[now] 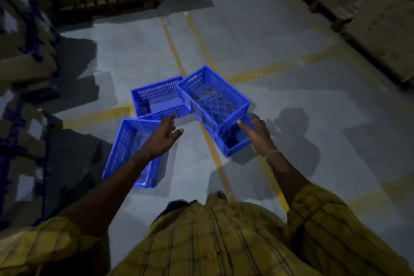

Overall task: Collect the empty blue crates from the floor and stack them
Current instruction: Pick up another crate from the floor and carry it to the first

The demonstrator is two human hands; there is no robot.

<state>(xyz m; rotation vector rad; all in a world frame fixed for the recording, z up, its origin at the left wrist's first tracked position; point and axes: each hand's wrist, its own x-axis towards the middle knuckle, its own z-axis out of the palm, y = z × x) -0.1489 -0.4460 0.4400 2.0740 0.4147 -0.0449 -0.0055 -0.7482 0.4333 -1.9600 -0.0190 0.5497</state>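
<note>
Grey warehouse floor (246, 40) with yellow lines, cardboard stacks (380, 18) around. We see four blue crates: one near left (125, 152), one behind (156, 96), one tilted on top (212, 98) of another (233, 143). Our left hand (164, 134) and right hand (257, 132) reach out, fingers loosely spread, gripping nothing.

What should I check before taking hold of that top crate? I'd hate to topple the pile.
1. Left hand free: ok, open, holding nothing.
2. Right hand free: ok, open beside the top crate.
3. Top crate seated squarely on the lower crate: not ok, it sits askew.
4. Top crate empty: ok.
5. Floor crates to collect: the far crate and the near crate lie unstacked.
6. Grip on rim: not ok, none yet.
</note>
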